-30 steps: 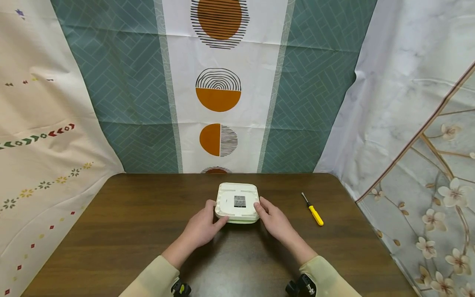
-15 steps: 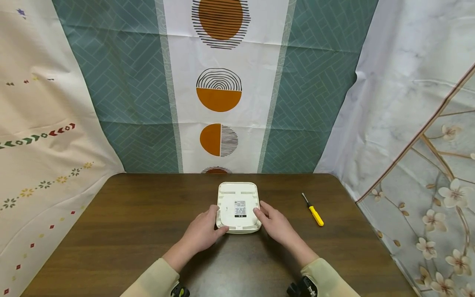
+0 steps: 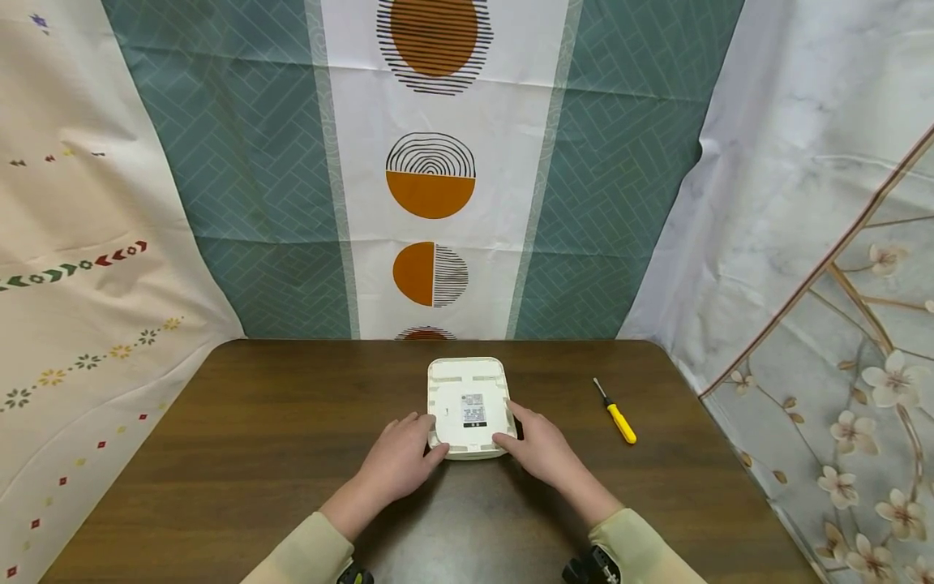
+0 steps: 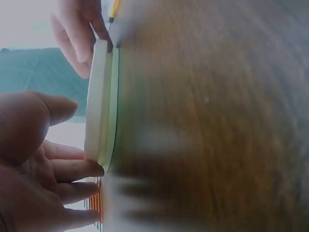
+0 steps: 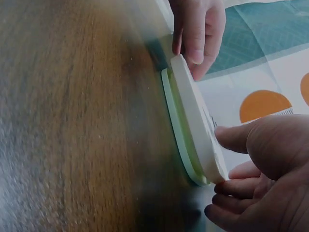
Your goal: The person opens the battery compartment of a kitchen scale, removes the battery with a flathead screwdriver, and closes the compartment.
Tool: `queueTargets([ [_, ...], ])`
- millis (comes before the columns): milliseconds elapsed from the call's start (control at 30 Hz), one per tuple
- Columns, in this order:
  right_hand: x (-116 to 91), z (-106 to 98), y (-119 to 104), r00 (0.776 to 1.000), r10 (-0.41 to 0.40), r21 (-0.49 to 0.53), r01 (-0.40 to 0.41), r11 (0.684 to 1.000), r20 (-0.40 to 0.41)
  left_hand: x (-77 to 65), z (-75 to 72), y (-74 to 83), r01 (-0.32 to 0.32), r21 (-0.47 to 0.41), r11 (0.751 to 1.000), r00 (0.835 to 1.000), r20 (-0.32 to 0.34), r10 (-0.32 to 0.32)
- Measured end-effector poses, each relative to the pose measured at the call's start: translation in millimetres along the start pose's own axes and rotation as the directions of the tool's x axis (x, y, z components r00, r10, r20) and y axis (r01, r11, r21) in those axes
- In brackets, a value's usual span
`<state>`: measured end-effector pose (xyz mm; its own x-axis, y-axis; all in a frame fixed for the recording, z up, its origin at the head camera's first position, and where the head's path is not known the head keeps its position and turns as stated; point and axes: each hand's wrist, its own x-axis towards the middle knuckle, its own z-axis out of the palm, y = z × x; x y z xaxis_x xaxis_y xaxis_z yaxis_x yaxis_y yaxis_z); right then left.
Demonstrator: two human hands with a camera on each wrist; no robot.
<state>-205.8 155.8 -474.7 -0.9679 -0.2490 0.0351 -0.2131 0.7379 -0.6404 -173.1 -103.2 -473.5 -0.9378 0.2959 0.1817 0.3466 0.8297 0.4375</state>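
Observation:
A flat white square device (image 3: 454, 397) with rounded corners and a printed label (image 3: 473, 409) on its upper face lies on the brown table. From the side, a pale green lower layer (image 4: 114, 101) shows beneath its white body (image 5: 193, 116). My left hand (image 3: 397, 458) is at the device's left edge, thumb over the near left corner, fingers fairly straight along the side. On the opposite edge, my right hand (image 3: 543, 450) has its thumb over the near right part and its fingertips at the side. Both hands look relaxed against the device.
A screwdriver (image 3: 619, 421) with a yellow handle lies on the table (image 3: 292, 438) to the right of my right hand. Behind the table's back edge hangs a patterned cloth (image 3: 430, 300), with further printed cloths on both sides.
The device was tilted between both hands one second ago; it has since come down flat. My right hand has shifted slightly, its thumb moving nearer the front edge. The screwdriver has not moved.

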Motion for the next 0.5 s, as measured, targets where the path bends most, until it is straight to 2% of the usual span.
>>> queueTargets([
  [233,2,-1,8,0.999,-0.038,-0.021,0.038,0.999,0.004,-7.6,2.5,5.6,-0.026,0.028,0.999,0.999,0.024,0.025],
  [500,5,-5,14,0.997,-0.077,-0.022,0.077,0.997,0.031,-16.7,-0.8,12.0,-0.068,0.073,0.995,0.998,0.003,0.067],
])
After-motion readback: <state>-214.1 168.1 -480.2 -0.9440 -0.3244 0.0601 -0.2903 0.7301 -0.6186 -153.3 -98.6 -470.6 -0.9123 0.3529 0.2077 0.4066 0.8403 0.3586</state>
